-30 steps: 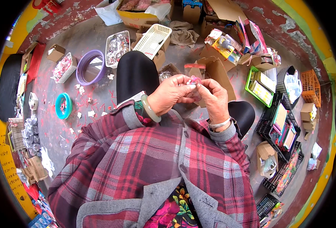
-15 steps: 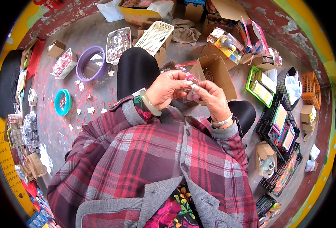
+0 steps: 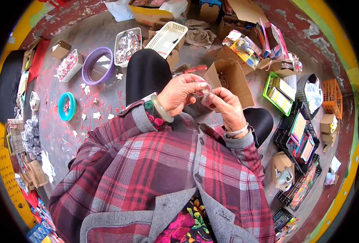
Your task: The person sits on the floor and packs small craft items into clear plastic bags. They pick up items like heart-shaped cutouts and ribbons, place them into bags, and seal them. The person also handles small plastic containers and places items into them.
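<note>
In front of my knees, my left hand and my right hand meet, both with pinched fingers. Between them is a small pink, partly see-through piece, possibly in thin plastic; its exact kind is too small to make out. My left thumb and forefinger grip its upper end, where a bit of pink and pale blue shows. The right thumb and forefinger hold it just beside that. Under and beyond the hands stands an open cardboard box with its flaps up.
To the left are a purple basin, a teal bowl and a white basket of pink pieces. Ahead lie a tray of small packets and a cream basket. Right are a green tray and black crates. Scraps litter the floor.
The fingers have shifted slightly around the small pink piece, and its bright pink upper part shows less. Both hands stay in nearly the same place.
</note>
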The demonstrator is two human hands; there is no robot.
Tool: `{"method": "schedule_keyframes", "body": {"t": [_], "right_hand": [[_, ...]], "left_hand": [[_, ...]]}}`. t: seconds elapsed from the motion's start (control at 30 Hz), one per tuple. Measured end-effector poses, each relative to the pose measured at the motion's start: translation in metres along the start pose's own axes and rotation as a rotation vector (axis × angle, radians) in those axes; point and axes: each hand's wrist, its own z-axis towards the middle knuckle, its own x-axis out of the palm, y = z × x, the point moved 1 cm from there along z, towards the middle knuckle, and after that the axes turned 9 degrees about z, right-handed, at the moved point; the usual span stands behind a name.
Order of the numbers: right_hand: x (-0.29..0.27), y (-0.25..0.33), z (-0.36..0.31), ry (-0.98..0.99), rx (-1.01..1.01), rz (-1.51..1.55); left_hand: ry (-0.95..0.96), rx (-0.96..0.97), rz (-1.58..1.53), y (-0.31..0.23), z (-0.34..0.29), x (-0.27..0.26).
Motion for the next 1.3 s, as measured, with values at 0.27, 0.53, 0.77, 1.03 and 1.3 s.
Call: {"method": "schedule_keyframes", "body": {"t": [0.27,0.53,0.77,1.03,1.3], "right_hand": [[-0.005,0.031,-0.013,-0.060,-0.139,-0.028],[-0.044,0.069,-0.028,-0.123,-0.095,-0.211],[-0.029,0.042,-0.022,0.051,-0.147,-0.003],[-0.010,0.009,-0.008,-0.003,-0.067,0.073],[-0.005,0.000,-0.007,0.017,-0.002,0.049]], "left_hand": [[-0.016,-0.007,0.048,-0.009,-0.007,0.010],[0.145,-0.261,0.228,0.004,-0.006,0.000],[0.236,-0.176,0.164,-0.009,-0.011,0.011],[0.236,-0.033,-0.053,-0.012,-0.012,0.013],[0.130,0.030,-0.115,-0.007,-0.009,0.009]]}}
